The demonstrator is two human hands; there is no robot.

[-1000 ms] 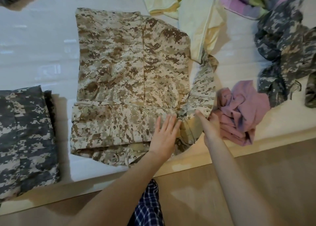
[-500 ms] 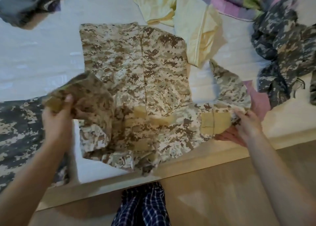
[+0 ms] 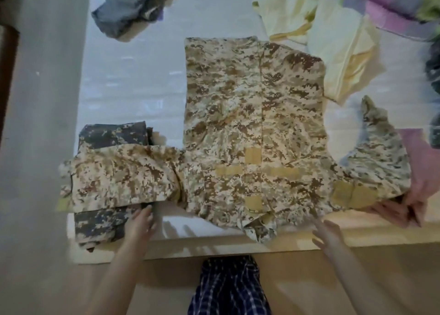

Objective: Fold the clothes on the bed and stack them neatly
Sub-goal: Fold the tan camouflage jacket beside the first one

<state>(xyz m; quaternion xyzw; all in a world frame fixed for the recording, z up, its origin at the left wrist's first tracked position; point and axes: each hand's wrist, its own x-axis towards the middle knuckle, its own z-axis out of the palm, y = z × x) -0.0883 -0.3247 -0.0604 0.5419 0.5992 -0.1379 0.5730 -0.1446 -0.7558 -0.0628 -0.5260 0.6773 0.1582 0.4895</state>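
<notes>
Head view: where does the desert-camouflage jacket [image 3: 254,128] lie?

— Spread flat on the white bed [image 3: 133,81], front up, both sleeves out sideways. Its near edge lies close to the wooden bed frame [image 3: 214,245].

— And the sleeves?

— The left-side sleeve [image 3: 114,176] lies across a folded dark camouflage garment [image 3: 112,136], which shows both beyond it and nearer than it. The right-side sleeve [image 3: 378,171] bends away from the person, its end resting on a pink garment [image 3: 415,147].

— The hands?

— The left hand [image 3: 140,224] has straight fingers held together, with the fingertips at the folded garment just under the jacket's left-side sleeve. It grips nothing. The right hand [image 3: 327,233] is blurred, fingers spread, right at the jacket's near edge. I cannot tell whether it touches the cloth.

— What else lies around the jacket?

— Just beside its far right corner there is a pale yellow garment [image 3: 338,52], and farther that way striped pink-and-green bedding [image 3: 392,4]. Beyond the far left corner, well apart, lies a crumpled grey-blue garment [image 3: 126,7]. Past the right-side sleeve is a blurred dark garment [image 3: 434,76]. Nearer than the jacket are the person's checked blue trousers [image 3: 226,288].
</notes>
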